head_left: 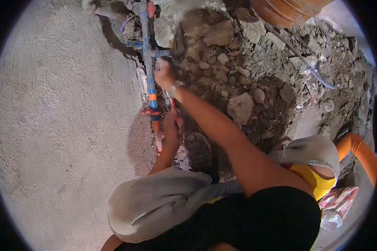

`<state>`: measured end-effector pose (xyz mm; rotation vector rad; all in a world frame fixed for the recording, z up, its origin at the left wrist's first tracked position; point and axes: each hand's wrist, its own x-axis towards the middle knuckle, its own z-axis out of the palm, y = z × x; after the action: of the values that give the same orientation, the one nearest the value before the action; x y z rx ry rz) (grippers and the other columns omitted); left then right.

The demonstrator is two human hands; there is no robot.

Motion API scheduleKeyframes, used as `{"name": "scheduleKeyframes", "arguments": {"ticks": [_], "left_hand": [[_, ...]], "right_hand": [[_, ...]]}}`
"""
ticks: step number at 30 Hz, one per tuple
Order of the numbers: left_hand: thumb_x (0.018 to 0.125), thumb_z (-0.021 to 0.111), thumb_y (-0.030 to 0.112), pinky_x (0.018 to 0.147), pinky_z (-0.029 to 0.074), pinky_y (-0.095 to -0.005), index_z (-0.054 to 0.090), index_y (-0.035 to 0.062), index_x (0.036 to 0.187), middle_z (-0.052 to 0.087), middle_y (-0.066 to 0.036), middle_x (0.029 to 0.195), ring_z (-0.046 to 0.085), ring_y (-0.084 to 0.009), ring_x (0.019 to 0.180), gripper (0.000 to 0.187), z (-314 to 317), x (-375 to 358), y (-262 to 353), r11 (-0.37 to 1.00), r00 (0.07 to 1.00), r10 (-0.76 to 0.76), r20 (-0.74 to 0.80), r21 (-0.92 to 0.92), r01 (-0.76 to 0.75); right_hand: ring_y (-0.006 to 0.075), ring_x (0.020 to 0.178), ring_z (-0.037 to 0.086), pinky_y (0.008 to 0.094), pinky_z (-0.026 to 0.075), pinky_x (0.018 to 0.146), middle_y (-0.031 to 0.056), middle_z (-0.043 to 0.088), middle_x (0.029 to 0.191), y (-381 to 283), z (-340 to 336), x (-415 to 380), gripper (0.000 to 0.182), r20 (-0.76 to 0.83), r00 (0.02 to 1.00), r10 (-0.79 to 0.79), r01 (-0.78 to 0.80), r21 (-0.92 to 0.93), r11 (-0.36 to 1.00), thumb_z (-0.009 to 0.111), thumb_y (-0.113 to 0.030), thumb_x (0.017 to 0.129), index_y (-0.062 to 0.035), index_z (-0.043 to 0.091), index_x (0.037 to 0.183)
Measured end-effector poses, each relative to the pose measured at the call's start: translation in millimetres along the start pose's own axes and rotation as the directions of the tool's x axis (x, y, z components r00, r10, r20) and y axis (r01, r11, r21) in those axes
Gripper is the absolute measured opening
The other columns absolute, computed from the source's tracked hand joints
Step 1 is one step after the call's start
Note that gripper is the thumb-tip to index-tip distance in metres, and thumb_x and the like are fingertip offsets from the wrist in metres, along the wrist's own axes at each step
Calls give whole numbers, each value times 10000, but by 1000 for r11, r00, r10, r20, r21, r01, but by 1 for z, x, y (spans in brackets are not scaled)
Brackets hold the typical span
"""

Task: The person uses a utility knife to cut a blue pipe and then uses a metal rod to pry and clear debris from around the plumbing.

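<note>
A long grey pipe [148, 58] with blue and orange bands runs down the upper middle, along the edge of the concrete. My right hand [164, 74], with a watch on its wrist, is closed beside the pipe, just below a blue-grey cross fitting [161, 53]; something pale shows at its fingertips, too small to identify. Lower down, my left hand [171, 125] is wrapped round a red-handled tool [172, 102], whose upper part points toward my right hand. A red valve handle [150, 112] sits on the pipe left of my left hand.
Rough grey concrete [67, 113] spreads across the left. Broken stones and soil [255, 79] lie to the right, with a thin corrugated conduit [320, 77]. An orange-brown container [287, 12] stands at the top. An orange pipe [360, 152] and a crumpled bag [339, 203] are at lower right.
</note>
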<state>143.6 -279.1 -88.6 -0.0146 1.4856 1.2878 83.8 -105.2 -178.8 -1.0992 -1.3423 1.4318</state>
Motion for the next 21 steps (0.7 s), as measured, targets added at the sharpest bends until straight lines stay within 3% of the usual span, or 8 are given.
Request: {"name": "scheduleKeyframes", "arguments": {"ticks": [5, 7, 9, 11, 12, 17, 19, 21], "left_hand": [[930, 491, 332, 352, 241, -197, 496, 123, 847, 407, 36, 558, 316, -59, 382, 225, -8, 3, -16, 998, 999, -48, -20, -31, 47], [917, 491, 355, 344, 244, -205, 493, 116, 861, 417, 30, 558, 357, -69, 384, 246, -3, 8, 1, 999, 999, 33, 31, 6, -33], [910, 504, 367, 348, 250, -201, 502, 123, 881, 427, 25, 563, 382, -73, 392, 246, -7, 0, -3, 997, 992, 71, 102, 34, -75], [919, 501, 356, 365, 265, -200, 510, 137, 889, 439, 24, 576, 391, -77, 402, 222, -4, -14, -19, 999, 998, 19, -65, 32, -17], [913, 512, 354, 348, 259, -209, 507, 143, 889, 427, 26, 556, 359, -84, 374, 213, -7, -14, -15, 994, 994, -105, -31, 34, 106], [914, 508, 327, 345, 251, -217, 507, 134, 852, 440, 19, 576, 368, -85, 405, 203, -25, 2, -19, 999, 999, 39, -21, 25, -38], [915, 510, 321, 352, 247, -214, 510, 131, 838, 447, 20, 591, 376, -80, 426, 205, -8, -1, -9, 996, 996, 86, -25, 17, -85], [926, 495, 363, 350, 216, -221, 495, 139, 866, 393, 52, 534, 304, -68, 378, 232, 4, -24, -1, 994, 991, -109, -73, 9, 110]], "right_hand": [[441, 694, 551, 463, 429, 601, 266, 539, 712, -8, -4, -3, 175, -213, 974, -82, 75, -42, 996, 517, -97, 763, -26, 590, 905], [436, 689, 559, 462, 433, 610, 273, 549, 729, 0, 6, 4, 355, -75, 997, -22, 16, -79, 997, 496, -134, 830, -57, 586, 1165], [430, 680, 565, 463, 433, 600, 270, 544, 712, -22, -10, -16, 375, -88, 993, -79, 71, -88, 994, 480, -125, 850, -26, 546, 1206], [428, 725, 562, 454, 443, 639, 263, 552, 747, -41, -21, -24, 237, -8, 986, 167, -167, 12, 986, 500, -75, 811, 24, 562, 1018], [431, 772, 557, 456, 441, 673, 266, 561, 798, -31, -18, -19, 244, -12, 991, 131, -131, 1, 991, 494, -71, 814, 23, 555, 1031], [439, 908, 540, 471, 428, 773, 295, 571, 1000, 5, 5, -7, 424, -15, 993, -120, 118, -119, 986, 451, -104, 865, -18, 484, 1279], [448, 817, 533, 459, 431, 702, 278, 564, 867, -23, -7, -15, 214, -62, 998, -21, 19, -30, 999, 472, -88, 853, 2, 540, 1035], [454, 786, 529, 453, 435, 682, 268, 563, 810, -31, -11, -14, 141, -45, 994, 101, -97, 90, 991, 482, -79, 845, 13, 567, 911]]}}
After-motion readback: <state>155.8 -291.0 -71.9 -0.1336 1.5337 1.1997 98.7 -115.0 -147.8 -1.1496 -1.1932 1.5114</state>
